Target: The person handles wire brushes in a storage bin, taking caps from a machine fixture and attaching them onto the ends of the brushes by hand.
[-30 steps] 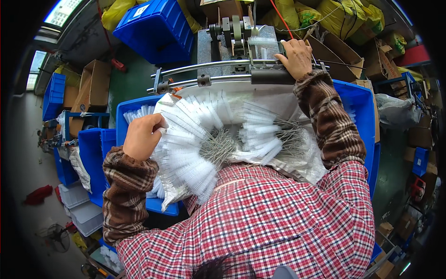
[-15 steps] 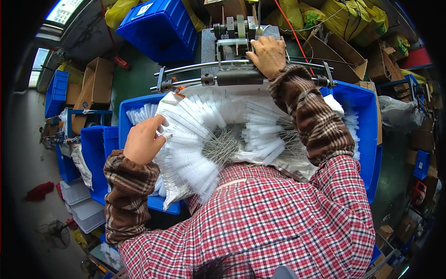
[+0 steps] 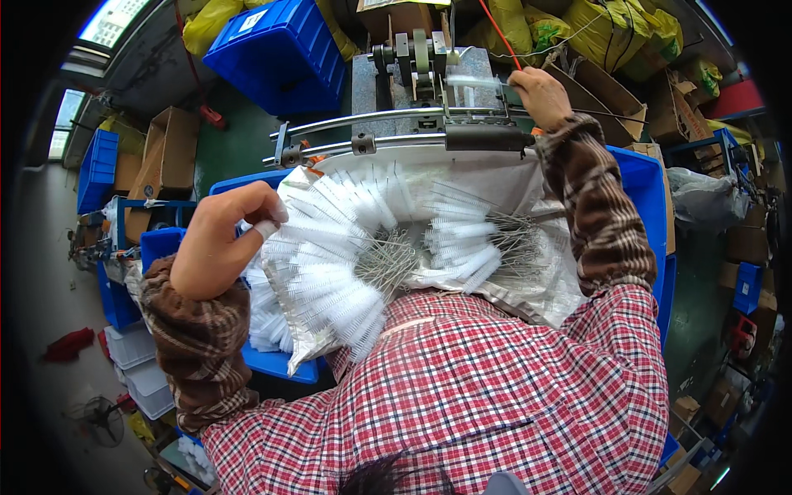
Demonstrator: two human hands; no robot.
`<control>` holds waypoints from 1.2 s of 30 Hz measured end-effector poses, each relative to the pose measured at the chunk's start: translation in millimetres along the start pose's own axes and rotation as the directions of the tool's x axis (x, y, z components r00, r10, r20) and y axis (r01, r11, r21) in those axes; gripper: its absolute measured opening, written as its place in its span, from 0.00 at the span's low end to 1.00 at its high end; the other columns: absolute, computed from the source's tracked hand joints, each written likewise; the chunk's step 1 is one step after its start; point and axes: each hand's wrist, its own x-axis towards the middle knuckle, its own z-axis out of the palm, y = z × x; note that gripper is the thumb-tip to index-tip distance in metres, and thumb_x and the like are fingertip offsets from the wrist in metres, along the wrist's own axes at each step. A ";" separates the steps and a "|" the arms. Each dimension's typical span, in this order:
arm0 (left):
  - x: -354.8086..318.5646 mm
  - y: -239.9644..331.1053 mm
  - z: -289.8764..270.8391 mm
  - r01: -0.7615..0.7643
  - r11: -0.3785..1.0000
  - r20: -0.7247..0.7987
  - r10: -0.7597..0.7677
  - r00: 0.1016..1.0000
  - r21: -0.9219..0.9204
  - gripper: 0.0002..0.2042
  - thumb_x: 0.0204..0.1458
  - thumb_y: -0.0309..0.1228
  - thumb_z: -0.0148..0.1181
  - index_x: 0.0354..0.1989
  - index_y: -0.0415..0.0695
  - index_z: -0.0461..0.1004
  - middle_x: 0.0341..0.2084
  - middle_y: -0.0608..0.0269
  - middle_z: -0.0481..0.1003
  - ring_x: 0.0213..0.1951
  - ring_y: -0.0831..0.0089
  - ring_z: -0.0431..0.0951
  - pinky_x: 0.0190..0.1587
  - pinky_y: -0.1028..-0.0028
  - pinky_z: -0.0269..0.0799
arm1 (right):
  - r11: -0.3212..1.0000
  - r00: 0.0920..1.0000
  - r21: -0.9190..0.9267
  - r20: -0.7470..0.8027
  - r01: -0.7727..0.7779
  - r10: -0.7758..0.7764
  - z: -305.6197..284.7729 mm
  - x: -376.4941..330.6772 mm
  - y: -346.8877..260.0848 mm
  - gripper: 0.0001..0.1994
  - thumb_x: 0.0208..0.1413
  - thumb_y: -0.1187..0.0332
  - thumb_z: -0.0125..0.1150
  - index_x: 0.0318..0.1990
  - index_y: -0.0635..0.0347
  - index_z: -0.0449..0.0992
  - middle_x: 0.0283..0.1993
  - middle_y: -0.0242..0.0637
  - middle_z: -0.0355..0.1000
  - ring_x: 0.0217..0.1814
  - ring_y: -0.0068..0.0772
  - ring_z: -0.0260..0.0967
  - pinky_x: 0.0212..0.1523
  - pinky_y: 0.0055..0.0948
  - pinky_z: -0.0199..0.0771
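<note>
At the far right of the bench machine (image 3: 421, 70), my right hand (image 3: 542, 95) pinches the end of a small white bristle brush (image 3: 474, 82). The brush lies sideways above the machine's bed, blurred by motion. Below it a dark cylinder (image 3: 485, 138) sits on the metal rails (image 3: 330, 125). My left hand (image 3: 224, 239) is curled, thumb and fingertips together, beside a fan of white brushes (image 3: 318, 264); whatever it pinches, if anything, is hidden. A second bunch of brushes (image 3: 466, 235) lies to the right, wire handles inward, on a whitish sack (image 3: 528, 198).
A blue bin (image 3: 639, 177) lies under the sack, with more brushes (image 3: 266, 309) at its left. Another blue bin (image 3: 285, 58) stands at the far left. Yellow sacks (image 3: 606, 37) and cardboard boxes (image 3: 169, 153) surround the bench. A red rod (image 3: 499, 33) slants down behind my right hand.
My right hand has moved right along the machine with the brush, and the dark cylinder has shifted right too. My left hand has drawn a little left and nearer to me.
</note>
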 end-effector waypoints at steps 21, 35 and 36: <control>43.4 -72.0 72.8 0.112 0.927 -0.156 -0.059 0.986 0.357 0.12 0.47 0.23 0.59 0.42 0.41 0.75 0.34 0.56 0.73 0.38 0.59 0.75 0.42 0.66 0.71 | 0.982 0.971 -0.074 -0.158 0.172 -0.182 53.7 43.8 -62.2 0.06 0.52 0.68 0.58 0.36 0.53 0.77 0.34 0.32 0.72 0.41 0.37 0.67 0.42 0.35 0.66; 43.5 -73.5 69.4 0.151 0.954 -0.249 -0.085 0.965 0.260 0.07 0.44 0.23 0.59 0.33 0.37 0.75 0.28 0.56 0.75 0.34 0.62 0.75 0.40 0.69 0.71 | 0.949 0.941 0.094 -0.192 0.302 -0.280 53.3 46.2 -44.1 0.12 0.49 0.75 0.54 0.41 0.55 0.77 0.40 0.35 0.74 0.48 0.40 0.68 0.50 0.37 0.69; 44.5 -70.1 69.9 0.177 0.969 -0.281 -0.123 0.952 0.173 0.07 0.43 0.22 0.60 0.32 0.37 0.76 0.27 0.57 0.76 0.32 0.65 0.76 0.39 0.72 0.71 | 0.949 0.936 0.089 -0.217 0.302 -0.277 49.9 42.1 -40.4 0.12 0.50 0.70 0.58 0.44 0.57 0.77 0.44 0.35 0.73 0.50 0.38 0.67 0.50 0.37 0.67</control>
